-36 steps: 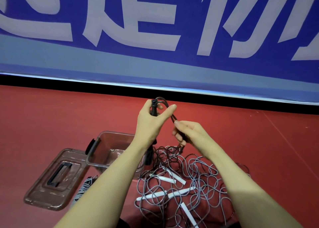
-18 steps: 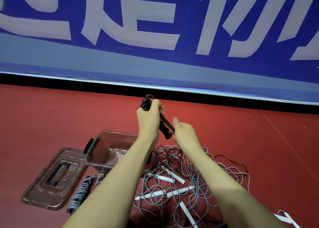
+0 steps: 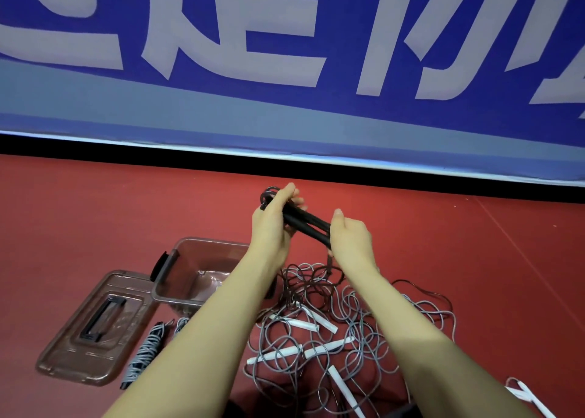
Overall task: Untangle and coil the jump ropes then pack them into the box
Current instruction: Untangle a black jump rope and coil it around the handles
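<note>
Both hands up over red floor. L hand (image 3: 273, 224) grips upper end of two black foam-grip rope handles (image 3: 305, 224) held together; R hand (image 3: 351, 240) curled round lower end. Thin black cord (image 3: 329, 264) hangs into tangled grey-and-black rope pile (image 3: 319, 329) — light, limp, prob snags; hold by stiff handles. Clear brown plastic box (image 3: 202, 269) open, left of pile.

Even, fairly bright indoor light, soft from above; weak shadows under the forearms. Wide-angle bend curved the banner (image 3: 285, 53) edge toward the frame sides. Slight softness overall, lower corners blurrier. Faint sheen on the red floor (image 3: 110, 215), no hard glare.
</note>
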Available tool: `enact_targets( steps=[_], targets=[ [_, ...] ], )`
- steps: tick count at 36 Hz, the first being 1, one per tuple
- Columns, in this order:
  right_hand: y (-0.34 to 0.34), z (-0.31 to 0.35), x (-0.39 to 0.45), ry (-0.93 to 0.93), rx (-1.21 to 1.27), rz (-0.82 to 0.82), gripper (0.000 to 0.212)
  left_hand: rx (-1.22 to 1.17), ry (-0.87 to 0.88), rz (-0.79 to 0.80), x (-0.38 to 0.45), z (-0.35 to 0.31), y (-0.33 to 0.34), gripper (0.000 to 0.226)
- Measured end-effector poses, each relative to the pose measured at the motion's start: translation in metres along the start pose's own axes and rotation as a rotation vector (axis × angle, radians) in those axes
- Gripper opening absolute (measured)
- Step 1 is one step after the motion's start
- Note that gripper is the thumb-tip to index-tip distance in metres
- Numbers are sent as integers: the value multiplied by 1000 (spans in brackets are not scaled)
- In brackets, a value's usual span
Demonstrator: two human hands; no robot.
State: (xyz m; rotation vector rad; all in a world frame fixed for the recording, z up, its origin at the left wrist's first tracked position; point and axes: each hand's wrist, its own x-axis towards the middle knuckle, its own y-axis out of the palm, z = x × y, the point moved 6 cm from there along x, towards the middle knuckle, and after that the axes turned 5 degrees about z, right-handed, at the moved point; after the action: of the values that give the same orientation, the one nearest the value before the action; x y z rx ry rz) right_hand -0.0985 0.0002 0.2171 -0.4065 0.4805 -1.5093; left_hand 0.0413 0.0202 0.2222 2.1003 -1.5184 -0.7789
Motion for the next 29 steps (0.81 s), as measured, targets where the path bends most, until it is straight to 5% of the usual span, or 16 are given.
enact_targets(
  steps=[5, 8, 12, 19, 29],
  targets=[
    [-16, -3, 4, -31, -183, -35, 50, 606, 313, -140, -7, -26, -16, 55],
    [-17, -10, 4, -18, -308, -23, 53, 1316, 646, 118, -20, -36, 6, 66],
    [-14, -4, 3, -69, -365, -13, 52, 2004, 758, 440, -28, -6, 18, 81],
    [-7, 22, -7, -226, -401, 97, 50, 2272, 582, 253, -21, 0, 14, 42],
    [-19, 26, -17, -375, -193, 151, 49, 2363, 576, 323, -26, 1, 19, 16]
  ],
)
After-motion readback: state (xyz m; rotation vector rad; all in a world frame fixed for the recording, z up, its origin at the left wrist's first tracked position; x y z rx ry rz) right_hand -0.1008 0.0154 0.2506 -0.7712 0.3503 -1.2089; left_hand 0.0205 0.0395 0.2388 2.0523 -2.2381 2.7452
